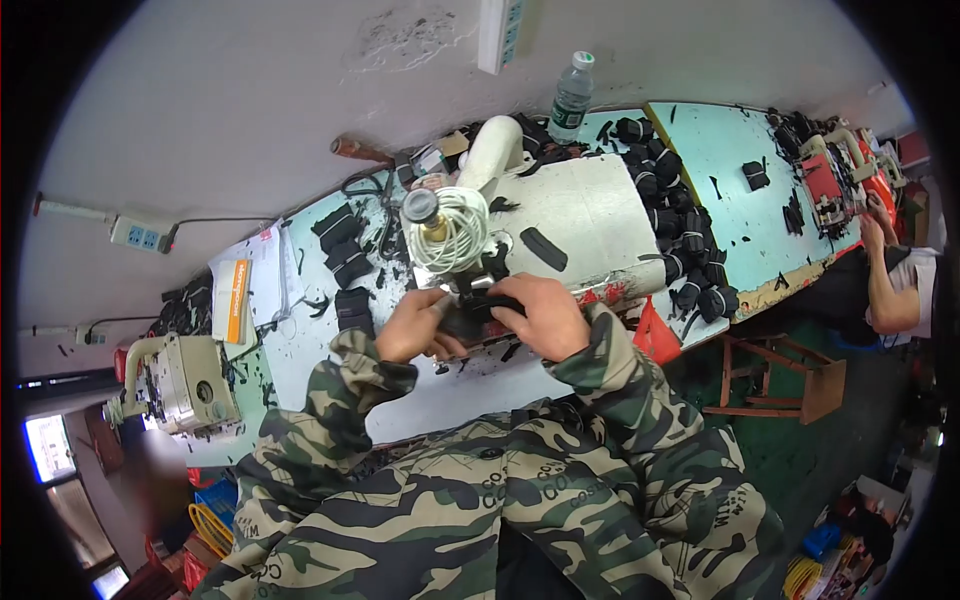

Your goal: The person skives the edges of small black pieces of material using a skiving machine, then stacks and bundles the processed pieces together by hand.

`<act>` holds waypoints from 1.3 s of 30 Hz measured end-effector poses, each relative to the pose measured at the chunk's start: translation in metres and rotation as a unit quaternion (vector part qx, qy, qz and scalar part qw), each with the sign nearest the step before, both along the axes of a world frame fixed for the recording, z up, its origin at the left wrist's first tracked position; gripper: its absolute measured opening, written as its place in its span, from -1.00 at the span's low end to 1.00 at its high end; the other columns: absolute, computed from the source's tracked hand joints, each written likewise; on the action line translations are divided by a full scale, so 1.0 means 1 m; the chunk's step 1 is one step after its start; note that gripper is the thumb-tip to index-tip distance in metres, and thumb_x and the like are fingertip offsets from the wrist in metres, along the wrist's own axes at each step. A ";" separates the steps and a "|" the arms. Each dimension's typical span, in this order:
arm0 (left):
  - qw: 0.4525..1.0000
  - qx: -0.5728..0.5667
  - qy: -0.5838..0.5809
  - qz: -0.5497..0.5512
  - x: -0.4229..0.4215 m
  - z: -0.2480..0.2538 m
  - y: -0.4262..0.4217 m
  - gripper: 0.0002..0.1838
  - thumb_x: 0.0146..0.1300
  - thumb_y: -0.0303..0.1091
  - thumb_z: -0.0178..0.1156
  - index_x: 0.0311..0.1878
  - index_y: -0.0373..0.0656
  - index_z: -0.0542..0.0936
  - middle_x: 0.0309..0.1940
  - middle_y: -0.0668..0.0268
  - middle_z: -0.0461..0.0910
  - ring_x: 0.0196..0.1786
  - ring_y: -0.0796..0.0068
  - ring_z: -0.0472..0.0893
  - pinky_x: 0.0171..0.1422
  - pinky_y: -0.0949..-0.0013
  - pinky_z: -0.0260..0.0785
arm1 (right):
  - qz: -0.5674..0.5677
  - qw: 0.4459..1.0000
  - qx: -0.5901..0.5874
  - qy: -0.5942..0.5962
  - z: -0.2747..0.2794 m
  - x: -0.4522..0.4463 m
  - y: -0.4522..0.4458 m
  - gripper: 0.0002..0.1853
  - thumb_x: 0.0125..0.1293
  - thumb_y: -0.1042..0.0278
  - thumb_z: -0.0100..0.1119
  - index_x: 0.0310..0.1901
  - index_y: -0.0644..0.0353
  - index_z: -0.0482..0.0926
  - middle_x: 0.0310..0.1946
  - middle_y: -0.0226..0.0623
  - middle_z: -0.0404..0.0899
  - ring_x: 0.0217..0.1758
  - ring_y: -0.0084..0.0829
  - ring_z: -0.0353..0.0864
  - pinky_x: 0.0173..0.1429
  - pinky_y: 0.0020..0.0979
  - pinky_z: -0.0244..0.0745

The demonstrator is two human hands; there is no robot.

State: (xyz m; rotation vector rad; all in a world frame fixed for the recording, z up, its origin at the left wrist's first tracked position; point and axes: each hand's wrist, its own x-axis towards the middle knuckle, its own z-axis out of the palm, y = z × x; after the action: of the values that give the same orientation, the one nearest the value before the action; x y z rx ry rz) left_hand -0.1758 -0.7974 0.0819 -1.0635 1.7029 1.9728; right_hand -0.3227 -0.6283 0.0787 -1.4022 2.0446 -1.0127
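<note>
My left hand (pixel 415 326) and my right hand (pixel 545 314) are close together at the front of a white sewing machine (pixel 493 155). Between them lies a dark piece of fabric (pixel 465 322), held under the machine's head. The right fingers are bent over its right end; the left fingers are curled at its left side, their tips partly hidden. A coil of pale cord (pixel 462 232) sits on top of the machine head. On the machine's flat white bed rests a loose black fabric strip (pixel 543 249).
Bundled black pieces (pixel 690 230) are heaped right of the machine, and more bundles (pixel 347 262) lie left. A water bottle (pixel 571 98) stands behind. Another sewing machine (pixel 185 385) is at far left. Beyond a wooden stool (pixel 780 378), a co-worker's arm (pixel 888 280) reaches toward a machine.
</note>
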 end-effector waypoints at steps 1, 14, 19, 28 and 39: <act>1.000 0.014 0.016 0.015 0.004 0.002 -0.005 -0.68 0.53 -0.31 -0.18 0.13 -0.34 0.40 -0.30 0.04 0.64 -0.46 0.27 0.72 -0.54 0.48 0.54 | -0.017 1.000 0.014 -0.012 0.000 0.001 0.000 -0.68 0.19 0.33 0.23 -0.04 0.28 0.59 -0.20 0.03 0.63 -0.13 0.08 0.60 -0.03 -0.20 0.50; 0.999 -0.037 -0.031 -0.007 0.021 0.013 -0.018 -0.71 0.51 -0.30 -0.18 0.01 -0.32 0.44 -0.39 0.07 0.65 -0.50 0.31 0.70 -0.56 0.44 0.47 | 0.007 0.996 0.007 -0.086 0.019 -0.017 0.020 -0.73 0.14 0.37 0.25 -0.14 0.32 0.62 -0.22 0.04 0.62 -0.18 0.05 0.60 -0.03 -0.17 0.49; 0.999 -0.022 -0.007 -0.025 -0.003 0.006 0.000 -0.71 0.52 -0.32 -0.22 0.02 -0.32 0.42 -0.40 0.08 0.64 -0.52 0.31 0.69 -0.59 0.46 0.45 | 0.056 0.996 -0.020 -0.068 0.004 -0.013 0.007 -0.71 0.15 0.37 0.24 -0.10 0.30 0.60 -0.22 -0.01 0.61 -0.14 0.02 0.60 -0.03 -0.20 0.49; 0.998 0.041 0.046 0.000 0.015 0.003 -0.010 -0.67 0.50 -0.36 -0.16 0.13 -0.41 0.39 -0.21 -0.05 0.64 -0.35 0.25 0.73 -0.43 0.44 0.56 | -0.231 0.957 -0.122 0.123 0.011 -0.026 0.017 -0.63 0.20 0.42 0.26 0.06 0.22 0.55 -0.17 -0.05 0.62 -0.16 0.00 0.62 -0.06 -0.17 0.52; 1.000 0.003 0.007 -0.020 0.022 0.008 -0.004 -0.70 0.48 -0.39 -0.10 0.14 -0.35 0.42 -0.33 0.10 0.65 -0.40 0.30 0.72 -0.45 0.47 0.52 | -0.195 0.921 -0.097 0.323 -0.032 -0.016 0.025 -0.60 -0.02 0.34 0.43 -0.07 0.09 0.62 0.04 -0.31 0.53 0.18 -0.13 0.41 0.28 0.12 0.17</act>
State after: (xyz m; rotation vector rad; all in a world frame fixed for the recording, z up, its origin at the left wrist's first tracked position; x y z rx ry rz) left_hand -0.1540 -0.8011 0.0896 -1.0077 1.7103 1.9638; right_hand -0.3390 -0.6028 0.0470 -1.6208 2.8609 -1.0145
